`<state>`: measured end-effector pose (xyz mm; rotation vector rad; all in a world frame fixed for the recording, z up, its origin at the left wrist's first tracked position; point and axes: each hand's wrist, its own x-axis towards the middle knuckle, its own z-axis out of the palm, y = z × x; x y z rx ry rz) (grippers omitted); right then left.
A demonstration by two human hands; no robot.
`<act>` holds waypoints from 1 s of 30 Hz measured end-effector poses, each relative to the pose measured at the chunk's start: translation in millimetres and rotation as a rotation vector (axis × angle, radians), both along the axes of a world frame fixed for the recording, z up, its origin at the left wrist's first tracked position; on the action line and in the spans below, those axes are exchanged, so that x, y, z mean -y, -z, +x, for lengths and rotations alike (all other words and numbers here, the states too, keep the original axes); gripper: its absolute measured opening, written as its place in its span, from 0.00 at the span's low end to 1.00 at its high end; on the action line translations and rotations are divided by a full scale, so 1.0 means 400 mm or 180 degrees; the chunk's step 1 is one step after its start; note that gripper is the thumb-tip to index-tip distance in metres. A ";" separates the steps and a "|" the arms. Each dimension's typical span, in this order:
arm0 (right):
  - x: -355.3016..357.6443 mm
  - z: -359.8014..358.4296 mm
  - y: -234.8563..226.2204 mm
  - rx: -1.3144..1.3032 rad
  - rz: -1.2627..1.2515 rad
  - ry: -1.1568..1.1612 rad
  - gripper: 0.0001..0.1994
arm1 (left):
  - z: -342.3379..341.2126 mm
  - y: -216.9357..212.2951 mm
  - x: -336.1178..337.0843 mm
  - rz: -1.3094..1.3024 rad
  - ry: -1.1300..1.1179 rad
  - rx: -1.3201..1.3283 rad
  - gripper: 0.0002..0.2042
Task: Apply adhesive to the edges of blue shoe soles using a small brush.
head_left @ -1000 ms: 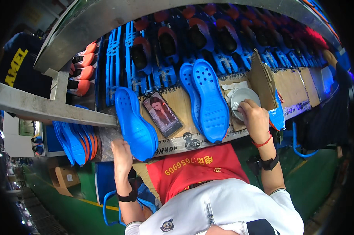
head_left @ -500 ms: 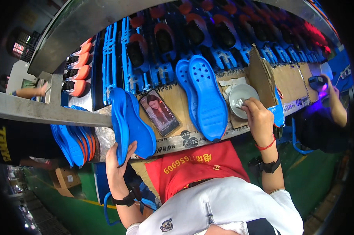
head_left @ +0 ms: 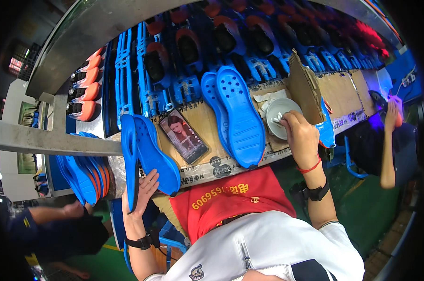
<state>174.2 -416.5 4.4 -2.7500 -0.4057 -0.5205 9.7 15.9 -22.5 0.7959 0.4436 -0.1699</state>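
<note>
My left hand (head_left: 144, 191) holds a blue shoe sole (head_left: 131, 161) up on its edge, between thumb and fingers. Its outstretched fingers rest near the heel of a second blue sole (head_left: 158, 161) lying beside it. Over a white bowl (head_left: 271, 125), the thumb and fingers of my right hand (head_left: 302, 136) are pinched together. Small white pieces (head_left: 280, 116) show at the fingertips; what exactly the fingers grip is hidden. Between my hands, another blue sole (head_left: 242, 124) partly overlaps a further blue sole (head_left: 215, 105) on the cardboard-covered bench.
A phone (head_left: 183, 136) lies between the soles. Behind the bowl stands a cardboard flap (head_left: 305, 86). Racked shoes (head_left: 188, 47) line the back. A metal bar (head_left: 52, 136) crosses at left above stacked soles (head_left: 85, 173). Co-workers are at the right (head_left: 385, 140) and left (head_left: 57, 225).
The sole in my left hand has turned more edge-on, and that hand's fingers have straightened. My right hand stays at the bowl. The whole view has shifted slightly; co-workers at both sides have moved.
</note>
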 end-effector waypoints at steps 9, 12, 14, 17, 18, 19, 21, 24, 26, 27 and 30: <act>0.005 0.007 0.015 -0.0035 -0.0045 -0.0028 0.04 | 0.014 -0.022 -0.020 -0.0522 0.0098 -0.0005 0.17; 0.007 0.004 0.011 -0.0015 0.0003 -0.0042 0.04 | 0.048 -0.063 0.015 -0.0138 0.0447 -0.0054 0.18; 0.004 0.006 0.017 0.0058 0.0020 0.0006 0.04 | 0.061 -0.089 0.028 0.0007 0.0399 -0.0150 0.18; -0.002 0.006 0.010 0.0007 -0.0009 0.0009 0.04 | 0.063 -0.112 0.059 0.0571 0.0377 0.0159 0.20; 0.000 0.006 0.012 0.0002 -0.0018 0.0032 0.04 | 0.062 -0.120 0.066 0.0393 0.0362 0.0132 0.21; 0.002 0.009 0.015 0.0020 -0.0005 -0.0006 0.04 | 0.060 -0.125 0.071 0.0212 0.0349 0.0104 0.23; 0.002 0.012 0.021 0.0036 0.0008 -0.0047 0.04 | 0.054 -0.119 0.090 -0.0020 0.0420 0.0370 0.21; 0.002 0.008 0.032 -0.0136 -0.0151 -0.0151 0.04 | 0.076 -0.144 0.179 0.0522 -0.0180 0.0367 0.26; 0.009 0.004 0.017 -0.0140 -0.0122 -0.0202 0.04 | 0.097 -0.144 0.214 0.0728 0.0031 0.0663 0.30; 0.013 0.001 0.011 -0.0147 -0.0088 -0.0261 0.04 | 0.106 -0.140 0.235 0.0940 0.0238 0.0954 0.35; -0.002 -0.013 -0.024 0.0127 0.0115 -0.0131 0.05 | 0.154 -0.128 0.320 0.1141 0.0172 0.1155 0.38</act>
